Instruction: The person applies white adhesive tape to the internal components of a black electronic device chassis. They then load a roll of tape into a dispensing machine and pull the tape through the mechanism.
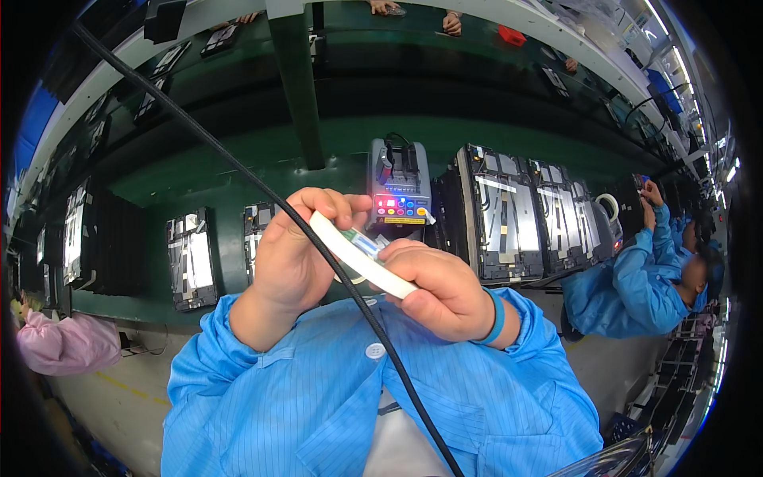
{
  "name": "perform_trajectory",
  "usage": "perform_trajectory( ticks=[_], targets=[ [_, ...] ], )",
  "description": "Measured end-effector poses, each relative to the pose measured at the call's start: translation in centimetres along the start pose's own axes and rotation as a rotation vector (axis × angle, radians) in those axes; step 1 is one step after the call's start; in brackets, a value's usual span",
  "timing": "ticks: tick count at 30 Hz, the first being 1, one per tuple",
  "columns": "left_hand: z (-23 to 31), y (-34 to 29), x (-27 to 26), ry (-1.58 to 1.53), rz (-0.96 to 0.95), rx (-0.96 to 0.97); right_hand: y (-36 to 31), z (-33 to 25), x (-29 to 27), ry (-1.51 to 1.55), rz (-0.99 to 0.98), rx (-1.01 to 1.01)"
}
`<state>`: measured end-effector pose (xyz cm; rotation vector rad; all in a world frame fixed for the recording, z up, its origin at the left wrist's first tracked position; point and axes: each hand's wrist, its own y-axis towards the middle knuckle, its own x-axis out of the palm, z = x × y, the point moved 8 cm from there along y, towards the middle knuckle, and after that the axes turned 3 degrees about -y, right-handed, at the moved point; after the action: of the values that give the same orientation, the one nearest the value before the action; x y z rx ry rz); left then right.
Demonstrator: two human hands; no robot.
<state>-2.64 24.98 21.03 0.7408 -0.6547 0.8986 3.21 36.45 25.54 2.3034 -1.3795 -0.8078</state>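
Observation:
A roll of cream-white tape [362,259] is held up in front of my chest, its edge turned toward me. Its inner side shows some green and blue. My left hand [296,248] closes on the roll's upper left end, with the thumb and fingers around it. At its lower right end, my right hand [442,288] pinches the roll between thumb and fingers. Just beyond the hands, on the green bench, stands a grey tape dispenser [401,179] with lit coloured buttons on its front. Part of the roll is hidden behind my fingers.
Stacks of black-framed panels [499,211] stand right of the dispenser; another stack [78,234] is far left. Single panels [191,258] lie nearer. A black cable [230,155] crosses the view diagonally. One co-worker [636,278] sits right; a pink sleeve [67,343] shows left.

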Motion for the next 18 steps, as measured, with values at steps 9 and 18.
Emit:
perform_trajectory(
  ticks=[9,18],
  targets=[
    [2.1,-0.4,5.4,1.237,-0.427,0.364,0.0,0.9,-0.1,-0.21,-0.015,0.188],
    [0.4,0.0,0.8,0.025,-0.1,0.078,0.1,0.0,-0.2,0.014,-0.059,0.002]
  ],
)
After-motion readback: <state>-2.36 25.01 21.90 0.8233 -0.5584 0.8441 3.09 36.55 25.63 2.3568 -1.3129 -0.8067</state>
